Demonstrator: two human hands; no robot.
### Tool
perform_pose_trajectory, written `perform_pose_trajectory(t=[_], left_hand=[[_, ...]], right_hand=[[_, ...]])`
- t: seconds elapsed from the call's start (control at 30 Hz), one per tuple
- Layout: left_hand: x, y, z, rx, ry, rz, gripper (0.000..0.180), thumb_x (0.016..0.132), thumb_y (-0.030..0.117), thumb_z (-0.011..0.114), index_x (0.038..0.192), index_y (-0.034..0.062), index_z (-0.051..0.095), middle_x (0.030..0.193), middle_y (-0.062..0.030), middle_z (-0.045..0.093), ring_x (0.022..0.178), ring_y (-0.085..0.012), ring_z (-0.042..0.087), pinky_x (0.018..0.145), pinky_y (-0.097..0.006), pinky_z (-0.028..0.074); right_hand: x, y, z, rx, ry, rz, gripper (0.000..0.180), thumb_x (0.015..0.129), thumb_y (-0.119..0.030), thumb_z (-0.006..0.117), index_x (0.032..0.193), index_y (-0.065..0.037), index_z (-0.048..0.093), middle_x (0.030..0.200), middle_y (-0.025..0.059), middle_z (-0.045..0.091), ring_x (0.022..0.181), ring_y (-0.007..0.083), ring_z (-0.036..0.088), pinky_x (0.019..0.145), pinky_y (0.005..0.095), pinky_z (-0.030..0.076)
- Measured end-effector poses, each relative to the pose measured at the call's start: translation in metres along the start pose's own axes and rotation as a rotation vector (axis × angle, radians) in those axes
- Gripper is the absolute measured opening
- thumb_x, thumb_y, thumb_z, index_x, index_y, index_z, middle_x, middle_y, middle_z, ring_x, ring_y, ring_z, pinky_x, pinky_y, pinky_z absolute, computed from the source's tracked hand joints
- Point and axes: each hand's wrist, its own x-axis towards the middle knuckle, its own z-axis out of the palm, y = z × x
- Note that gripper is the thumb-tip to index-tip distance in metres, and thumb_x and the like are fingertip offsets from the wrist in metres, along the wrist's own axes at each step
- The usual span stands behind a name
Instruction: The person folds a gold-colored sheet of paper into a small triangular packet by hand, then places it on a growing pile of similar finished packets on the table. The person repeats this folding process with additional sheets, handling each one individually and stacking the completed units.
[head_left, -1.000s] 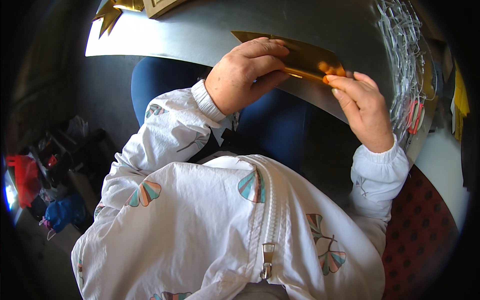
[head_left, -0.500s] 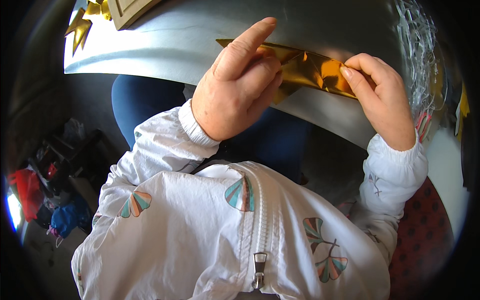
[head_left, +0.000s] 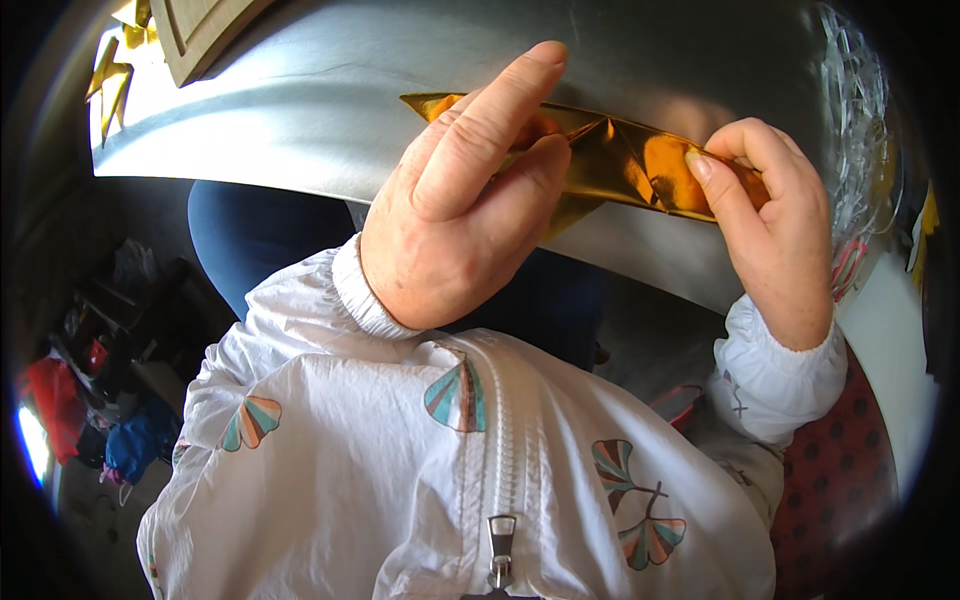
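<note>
A folded strip of shiny gold foil paper lies along the near edge of the grey tabletop, creased, with a pointed left end and a small flap showing beneath. My left hand is over its left part, index finger stretched out across it and the other fingers curled in against the foil. Their tips are partly hidden behind the hand. At the strip's right end, my right hand pinches the foil between thumb and fingers.
Folded gold foil pieces sit at the far left beside a wooden frame-like object. A bundle of clear plastic strips lies at the right. Below the left side are bags on the floor. A red dotted surface shows at lower right.
The whole view has shifted a little. My left hand has slid slightly left along the foil, uncovering less of its left tip; my right hand still pinches the right end.
</note>
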Motion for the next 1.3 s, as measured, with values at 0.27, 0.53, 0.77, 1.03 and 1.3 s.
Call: perform_pose_trajectory(t=[0.27, 0.53, 0.77, 1.03, 1.3], left_hand=[[0.001, -0.002, 0.004, 0.003, 0.034, 0.014, 0.019, 0.081, -0.007, 0.07, 0.1, -0.007, 0.068, 0.138, -0.0287, 0.046, 0.12, -0.035, 0.059, 0.092, -0.032, 0.054], [0.008, 0.013, 0.013, 0.168, -0.089, 0.096, 0.033, 0.079, 0.002, 0.071, 0.111, 0.007, 0.07, 0.139, -0.0137, 0.054, 0.129, -0.028, 0.053, 0.105, -0.038, 0.042], [0.011, 0.025, 0.012, 0.327, -0.49, 0.111, 0.067, 0.088, 0.057, 0.047, 0.143, 0.0184, 0.046, 0.149, 0.0005, 0.044, 0.14, -0.0161, 0.039, 0.118, -0.04, 0.019], [0.013, 0.022, 0.011, 0.362, -0.547, 0.148, 0.069, 0.087, 0.061, 0.044, 0.143, 0.0196, 0.046, 0.15, 0.0008, 0.043, 0.139, -0.0167, 0.039, 0.118, -0.041, 0.02], [0.012, 0.021, 0.011, 0.391, -0.537, 0.16, 0.069, 0.087, 0.062, 0.043, 0.142, 0.0207, 0.048, 0.149, 0.001, 0.045, 0.139, -0.0183, 0.039, 0.119, -0.042, 0.018]], right_hand=[[0.001, 0.0, -0.003, -0.013, -0.057, 0.019, 0.007, 0.089, 0.001, 0.061, 0.085, 0.002, 0.056, 0.079, 0.0053, 0.055, 0.068, 0.0109, 0.055, 0.062, 0.0242, 0.047], [0.003, 0.0, -0.003, -0.098, -0.059, -0.002, 0.007, 0.089, 0.002, 0.06, 0.084, 0.002, 0.055, 0.079, 0.0055, 0.054, 0.068, 0.0112, 0.055, 0.061, 0.0248, 0.047], [-0.001, 0.003, -0.003, -0.03, -0.044, 0.021, 0.007, 0.089, 0.002, 0.061, 0.086, 0.003, 0.055, 0.082, 0.0054, 0.054, 0.069, 0.0102, 0.054, 0.063, 0.0239, 0.048], [-0.007, 0.018, -0.013, -0.018, 0.041, 0.066, 0.008, 0.088, -0.001, 0.065, 0.087, 0.001, 0.057, 0.082, 0.0021, 0.054, 0.069, 0.0083, 0.052, 0.062, 0.0213, 0.046], [-0.01, 0.022, -0.011, -0.004, 0.086, 0.135, 0.011, 0.09, -0.004, 0.065, 0.085, 0.0, 0.056, 0.079, 0.0015, 0.053, 0.069, 0.007, 0.051, 0.06, 0.0224, 0.044]])
